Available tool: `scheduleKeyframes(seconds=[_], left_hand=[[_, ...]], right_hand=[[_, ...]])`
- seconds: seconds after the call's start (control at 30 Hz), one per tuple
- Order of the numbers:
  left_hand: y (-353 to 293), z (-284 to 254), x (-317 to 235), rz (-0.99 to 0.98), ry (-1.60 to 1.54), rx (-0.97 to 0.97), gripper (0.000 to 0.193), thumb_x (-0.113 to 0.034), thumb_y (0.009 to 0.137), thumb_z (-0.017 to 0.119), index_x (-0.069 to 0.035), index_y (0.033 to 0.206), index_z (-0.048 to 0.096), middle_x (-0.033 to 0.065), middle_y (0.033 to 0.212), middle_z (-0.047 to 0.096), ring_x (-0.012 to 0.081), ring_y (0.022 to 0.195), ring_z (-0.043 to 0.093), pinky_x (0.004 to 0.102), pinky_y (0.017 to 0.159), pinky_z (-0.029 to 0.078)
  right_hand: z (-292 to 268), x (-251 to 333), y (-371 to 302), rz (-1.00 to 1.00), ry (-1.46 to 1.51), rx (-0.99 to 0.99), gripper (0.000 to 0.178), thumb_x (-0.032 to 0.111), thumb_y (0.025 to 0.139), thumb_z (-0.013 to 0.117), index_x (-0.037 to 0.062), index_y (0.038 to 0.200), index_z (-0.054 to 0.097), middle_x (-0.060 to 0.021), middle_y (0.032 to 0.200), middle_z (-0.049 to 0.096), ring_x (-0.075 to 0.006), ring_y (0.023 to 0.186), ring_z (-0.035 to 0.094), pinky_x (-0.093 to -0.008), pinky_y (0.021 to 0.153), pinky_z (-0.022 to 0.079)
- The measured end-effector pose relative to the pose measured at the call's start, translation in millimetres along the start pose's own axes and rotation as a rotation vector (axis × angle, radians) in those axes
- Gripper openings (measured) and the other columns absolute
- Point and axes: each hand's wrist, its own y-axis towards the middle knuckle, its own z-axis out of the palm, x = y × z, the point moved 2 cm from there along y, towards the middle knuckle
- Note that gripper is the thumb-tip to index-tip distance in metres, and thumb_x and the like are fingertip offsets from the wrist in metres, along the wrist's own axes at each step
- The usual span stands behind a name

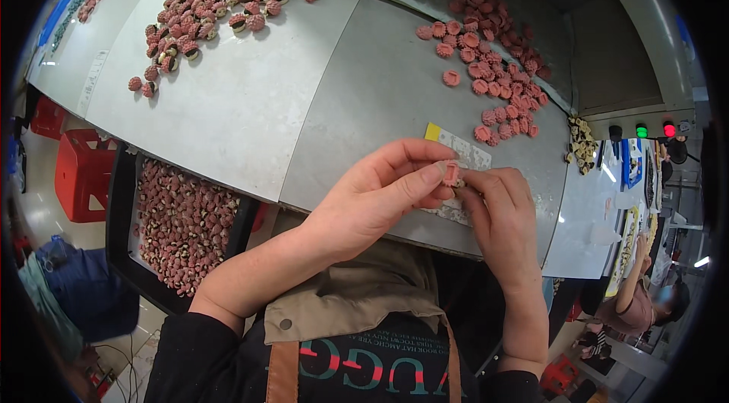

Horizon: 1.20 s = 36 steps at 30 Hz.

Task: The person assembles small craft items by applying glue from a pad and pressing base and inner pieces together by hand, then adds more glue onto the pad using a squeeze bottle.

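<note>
Pink ridged piece (451, 173) is pinched between the fingers of the left hand (372, 202) and right hand (497, 209); a black tray (121, 198) holds many similar pieces.

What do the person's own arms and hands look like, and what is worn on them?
Both hands are bare: the left hand and the right hand have no gloves, and no rings or watch are visible. The forearms are uncovered, with black sleeves pushed up toward the elbows. A tan apron with brown straps covers a black top.

Bright overhead light, tabletop glare, fisheye-bent edges
</note>
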Motion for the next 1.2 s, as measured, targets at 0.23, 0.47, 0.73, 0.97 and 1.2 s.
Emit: scheduleKeyframes(seconds=[0.23, 0.47, 0.73, 0.97, 1.2], left_hand=[[0, 5, -2, -0.034, 0.069, -0.016, 0.029, -0.017, 0.096, 0.053, -0.002, 0.121, 0.052, 0.0032, 0.106, 0.060, 0.0111, 0.095, 0.056, 0.0264, 0.086, 0.045], [0, 10, -2, -0.051, 0.142, -0.042, 0.030, -0.019, 0.096, 0.054, -0.002, 0.120, 0.053, 0.0034, 0.106, 0.061, 0.0107, 0.096, 0.057, 0.0256, 0.086, 0.045], [0, 10, 0, -0.040, 0.193, -0.026, 0.030, -0.021, 0.096, 0.053, -0.002, 0.120, 0.053, 0.0040, 0.108, 0.060, 0.0106, 0.099, 0.056, 0.0254, 0.087, 0.045], [0, 10, 2, 0.019, 0.190, -0.032, 0.030, -0.021, 0.096, 0.054, -0.003, 0.120, 0.052, 0.0036, 0.107, 0.059, 0.0107, 0.098, 0.056, 0.0255, 0.086, 0.045], [-1, 10, 2, 0.060, 0.161, -0.083, 0.031, -0.018, 0.095, 0.055, -0.002, 0.122, 0.050, 0.0042, 0.109, 0.059, 0.0110, 0.098, 0.056, 0.0254, 0.086, 0.045]], right_hand=[[5, -11, -17, 0.463, 0.806, -0.072, 0.017, 0.000, 0.089, 0.055, -0.0002, 0.106, 0.058, -0.0041, 0.090, 0.059, -0.0113, 0.081, 0.057, -0.0245, 0.075, 0.045], [0, 1, -19, 0.524, 1.150, -0.100, 0.020, 0.010, 0.093, 0.055, 0.0003, 0.110, 0.055, -0.0018, 0.096, 0.057, -0.0083, 0.085, 0.052, -0.0222, 0.077, 0.041], [-4, 9, -12, 0.385, 1.078, -0.134, 0.021, 0.011, 0.092, 0.057, 0.0004, 0.110, 0.055, -0.0017, 0.096, 0.054, -0.0083, 0.085, 0.050, -0.0219, 0.075, 0.040], [-13, 10, -6, 0.200, 0.687, -0.109, 0.018, 0.005, 0.089, 0.057, -0.0006, 0.106, 0.057, -0.0048, 0.094, 0.053, -0.0106, 0.080, 0.049, -0.0227, 0.073, 0.040], [-12, 0, -8, 0.237, 0.361, -0.002, 0.019, -0.002, 0.081, 0.061, 0.0017, 0.099, 0.061, -0.0105, 0.091, 0.055, -0.0216, 0.079, 0.056, -0.0316, 0.070, 0.046]])
